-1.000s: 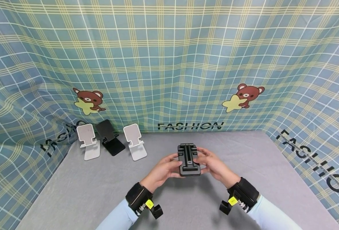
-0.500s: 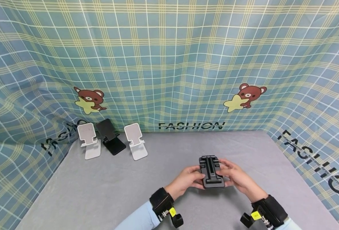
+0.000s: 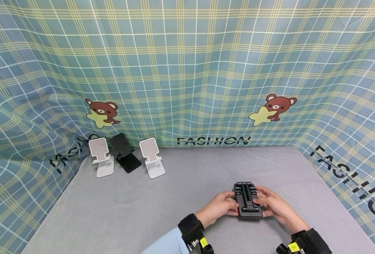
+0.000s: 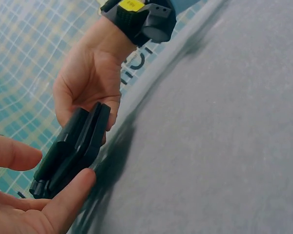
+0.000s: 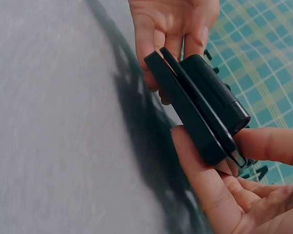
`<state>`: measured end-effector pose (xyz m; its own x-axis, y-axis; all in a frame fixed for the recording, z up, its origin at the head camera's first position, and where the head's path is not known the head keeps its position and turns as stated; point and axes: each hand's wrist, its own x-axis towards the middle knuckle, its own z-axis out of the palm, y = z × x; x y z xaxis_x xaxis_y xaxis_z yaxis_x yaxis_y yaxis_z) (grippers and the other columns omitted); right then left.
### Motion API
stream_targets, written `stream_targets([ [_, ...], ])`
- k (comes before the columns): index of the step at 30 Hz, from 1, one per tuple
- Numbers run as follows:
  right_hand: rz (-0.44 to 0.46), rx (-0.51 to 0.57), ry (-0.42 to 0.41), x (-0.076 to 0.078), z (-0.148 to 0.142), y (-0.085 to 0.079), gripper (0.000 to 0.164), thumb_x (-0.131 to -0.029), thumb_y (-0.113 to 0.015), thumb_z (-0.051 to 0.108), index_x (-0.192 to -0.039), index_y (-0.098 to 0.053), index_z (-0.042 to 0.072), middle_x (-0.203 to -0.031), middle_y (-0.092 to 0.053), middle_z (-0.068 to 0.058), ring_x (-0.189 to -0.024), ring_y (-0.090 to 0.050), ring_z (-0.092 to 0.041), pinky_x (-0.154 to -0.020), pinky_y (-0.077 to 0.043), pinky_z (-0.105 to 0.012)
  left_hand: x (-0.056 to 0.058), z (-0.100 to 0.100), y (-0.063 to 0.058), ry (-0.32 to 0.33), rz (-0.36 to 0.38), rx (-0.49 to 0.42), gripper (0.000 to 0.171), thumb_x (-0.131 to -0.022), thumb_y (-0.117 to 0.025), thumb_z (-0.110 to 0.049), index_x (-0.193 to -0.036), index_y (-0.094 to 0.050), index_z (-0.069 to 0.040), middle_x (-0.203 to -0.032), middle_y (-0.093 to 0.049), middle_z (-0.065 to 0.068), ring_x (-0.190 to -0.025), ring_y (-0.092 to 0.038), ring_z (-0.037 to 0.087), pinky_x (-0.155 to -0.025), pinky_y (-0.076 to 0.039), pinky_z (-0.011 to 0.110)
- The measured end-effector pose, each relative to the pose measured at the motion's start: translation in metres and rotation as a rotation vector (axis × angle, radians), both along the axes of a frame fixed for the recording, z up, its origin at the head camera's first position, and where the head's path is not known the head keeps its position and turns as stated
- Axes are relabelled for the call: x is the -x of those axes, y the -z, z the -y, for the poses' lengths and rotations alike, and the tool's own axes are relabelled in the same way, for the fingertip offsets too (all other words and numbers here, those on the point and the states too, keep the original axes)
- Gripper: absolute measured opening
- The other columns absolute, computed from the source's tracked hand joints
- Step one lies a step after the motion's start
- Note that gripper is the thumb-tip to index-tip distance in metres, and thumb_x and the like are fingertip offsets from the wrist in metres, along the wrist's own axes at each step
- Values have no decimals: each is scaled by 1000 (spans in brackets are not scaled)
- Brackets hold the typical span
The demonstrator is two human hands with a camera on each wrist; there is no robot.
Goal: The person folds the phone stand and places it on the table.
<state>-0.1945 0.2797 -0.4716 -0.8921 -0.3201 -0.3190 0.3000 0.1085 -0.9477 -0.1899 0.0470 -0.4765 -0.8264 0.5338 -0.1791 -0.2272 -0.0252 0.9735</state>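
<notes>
Between both hands is a black folding phone stand (image 3: pixel 247 201), folded flat with its hinged arm on top. My left hand (image 3: pixel 218 207) holds its left edge, thumb above and fingers below. On the opposite edge, my right hand (image 3: pixel 275 204) pinches it the same way. Edge-on in the left wrist view, the folded stand (image 4: pixel 73 148) shows its stacked plates above its shadow on the cloth. In the right wrist view, a finger of my right hand (image 5: pixel 219 195) supports the underside of the stand (image 5: pixel 195 107).
Three unfolded phone stands stand at the back left: a white one (image 3: pixel 105 168), a black one (image 3: pixel 128 162) and another white one (image 3: pixel 155 169). Grey cloth (image 3: pixel 143 211) covers the table. A checked curtain (image 3: pixel 190 70) with printed bears encloses the back and sides.
Both hands have carried the folded black stand to the right and nearer to me. The three unfolded stands have stayed in place; the head view has shifted slightly.
</notes>
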Motion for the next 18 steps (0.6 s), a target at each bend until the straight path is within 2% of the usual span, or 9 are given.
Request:
stream_targets([
  [6,12,-44,4,-2,-5,6,81,-89,-57,11,-147,-4,-9,-111,-63,-1,-84,-68,-16,-70,-60,-37,-4,-9,4,-14,-15,31,55,-87,-51,2,-137,-33,16,-91,-59,8,-80,-60,13,-84,-57,38],
  [11,-3,-106,33,-3,-4,7,79,-89,-56,10,-146,-7,-12,-107,-65,-8,-81,-68,-18,-70,-59,-38,-7,-14,2,-49,-15,42,58,-85,-53,2,-137,-32,17,-88,-59,7,-80,-61,16,-83,-57,38],
  [15,-55,-233,65,-4,0,6,73,-87,-55,8,-143,-14,-17,-110,-64,-22,-84,-67,-19,-71,-59,-39,-9,-17,-1,-62,-25,84,59,-85,-55,0,-136,-33,18,-92,-63,13,-86,-65,22,-83,-57,39],
  [18,-110,-342,91,-4,3,4,69,-84,-57,6,-139,-24,-20,-108,-65,-23,-84,-65,-16,-69,-58,-34,-10,-18,-4,-71,-40,134,58,-84,-55,-3,-135,-36,17,-97,-66,16,-89,-66,25,-82,-57,39],
])
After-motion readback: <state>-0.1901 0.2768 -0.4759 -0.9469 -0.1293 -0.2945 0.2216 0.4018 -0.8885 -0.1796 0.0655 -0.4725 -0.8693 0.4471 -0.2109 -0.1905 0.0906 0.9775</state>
